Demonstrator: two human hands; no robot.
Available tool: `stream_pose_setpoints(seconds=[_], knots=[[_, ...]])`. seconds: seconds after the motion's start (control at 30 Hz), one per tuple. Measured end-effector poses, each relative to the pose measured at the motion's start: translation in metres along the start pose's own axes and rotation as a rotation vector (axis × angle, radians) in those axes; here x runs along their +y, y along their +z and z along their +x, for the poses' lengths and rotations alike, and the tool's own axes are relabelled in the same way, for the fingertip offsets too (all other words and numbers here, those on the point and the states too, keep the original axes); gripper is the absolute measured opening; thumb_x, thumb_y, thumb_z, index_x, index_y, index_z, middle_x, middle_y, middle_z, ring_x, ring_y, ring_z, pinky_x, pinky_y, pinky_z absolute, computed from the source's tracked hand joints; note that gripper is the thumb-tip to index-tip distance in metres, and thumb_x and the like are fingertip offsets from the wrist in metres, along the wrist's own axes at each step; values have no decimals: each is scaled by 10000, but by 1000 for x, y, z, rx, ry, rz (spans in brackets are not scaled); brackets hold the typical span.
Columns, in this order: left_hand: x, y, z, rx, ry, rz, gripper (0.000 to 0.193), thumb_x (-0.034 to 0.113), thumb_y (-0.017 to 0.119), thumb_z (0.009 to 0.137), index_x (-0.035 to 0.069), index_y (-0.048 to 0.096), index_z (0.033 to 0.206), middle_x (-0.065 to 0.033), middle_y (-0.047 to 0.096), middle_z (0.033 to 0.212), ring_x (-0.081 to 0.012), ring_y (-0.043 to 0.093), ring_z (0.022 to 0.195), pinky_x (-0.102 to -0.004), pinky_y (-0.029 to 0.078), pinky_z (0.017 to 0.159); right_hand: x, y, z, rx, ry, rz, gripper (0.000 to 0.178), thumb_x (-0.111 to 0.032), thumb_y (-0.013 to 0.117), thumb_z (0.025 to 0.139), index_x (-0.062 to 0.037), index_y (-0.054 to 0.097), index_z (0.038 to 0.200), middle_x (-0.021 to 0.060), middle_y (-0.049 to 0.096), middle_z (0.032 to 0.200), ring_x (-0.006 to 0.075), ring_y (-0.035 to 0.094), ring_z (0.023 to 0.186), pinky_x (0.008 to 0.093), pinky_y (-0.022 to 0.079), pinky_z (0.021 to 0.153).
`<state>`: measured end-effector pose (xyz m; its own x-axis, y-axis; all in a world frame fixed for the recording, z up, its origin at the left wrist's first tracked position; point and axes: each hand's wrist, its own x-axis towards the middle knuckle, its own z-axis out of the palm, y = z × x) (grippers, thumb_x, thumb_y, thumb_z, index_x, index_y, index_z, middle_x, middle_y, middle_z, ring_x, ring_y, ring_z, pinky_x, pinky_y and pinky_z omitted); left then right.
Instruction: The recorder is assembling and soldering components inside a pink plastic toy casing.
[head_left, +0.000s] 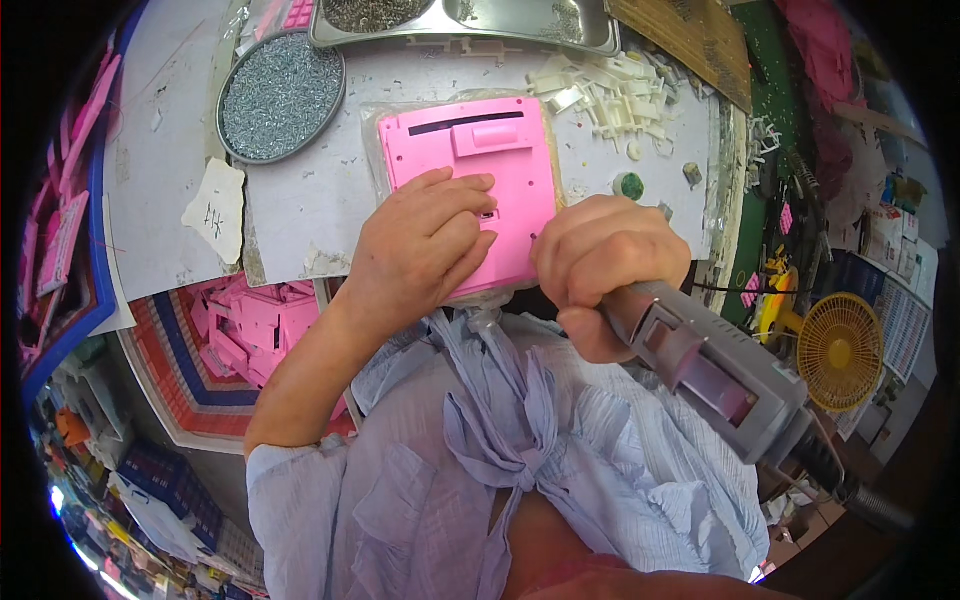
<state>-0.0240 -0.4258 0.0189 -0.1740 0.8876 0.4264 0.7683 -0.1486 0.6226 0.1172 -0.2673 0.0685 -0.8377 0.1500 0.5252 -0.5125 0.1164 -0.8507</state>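
A pink plastic casing [510, 180] lies on a clear-wrapped pad on the worktable, directly in front of me. It has a long dark slot, a raised block and several small screw holes. My left hand [420, 240] rests on its left half, fingers lying slightly bent across the surface beside a small opening; the thumb is hidden. Wrapped in my right hand [610, 260] is a grey electric screwdriver [715, 365], its cable trailing to the lower right. Its tip is hidden behind the fist, at the casing's right edge, so I cannot tell whether it touches.
A round tray of small screws [282, 97] stands at the upper left. Behind the casing is a metal tray [480, 42] with small metal parts. White plastic pieces [610, 90] lie at the back right. Pink parts fill a crate [160, 350] lower left; a yellow fan [840, 350] stands right.
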Motion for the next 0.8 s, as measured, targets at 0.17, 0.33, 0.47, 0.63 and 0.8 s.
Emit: stream_pose_setpoints(seconds=[0.17,0.33,0.47,0.63,0.8], knots=[[-1,-2,2,-22,-26,-58,149,61,751,835,27,607,821,-101,714,1095,-278,693,1141,-468,528,1019,-3,-27,24,61,38,68,147,-15,691,852,-36,550,815,57,557,620,205,552,507,339,480,497],[-1,-1,2,-3,-21,-53,164,94,757,835,26,609,825,-98,704,1058,-267,692,1128,-447,539,998,10,-23,28,43,92,-53,233,-158,693,949,-77,488,872,50,542,591,189,521,490,353,473,496],[-2,-1,1,-8,-29,-65,168,85,757,833,26,601,813,-102,708,1081,-270,694,1133,-455,540,1000,13,-27,32,-7,114,-71,245,-179,688,958,-86,483,863,50,549,590,189,528,493,367,493,511],[-2,-2,0,-30,-30,-68,164,51,754,823,31,594,795,-110,720,1113,-279,698,1143,-461,543,1003,20,-53,72,125,83,139,307,-237,674,965,-108,471,774,28,521,569,170,473,508,364,428,518],[-3,0,-1,-33,-31,-76,161,52,756,819,37,596,801,-100,720,1112,-270,694,1157,-452,543,1001,61,-60,74,24,76,40,169,-77,655,943,-71,494,892,37,561,696,115,516,616,290,437,572]])
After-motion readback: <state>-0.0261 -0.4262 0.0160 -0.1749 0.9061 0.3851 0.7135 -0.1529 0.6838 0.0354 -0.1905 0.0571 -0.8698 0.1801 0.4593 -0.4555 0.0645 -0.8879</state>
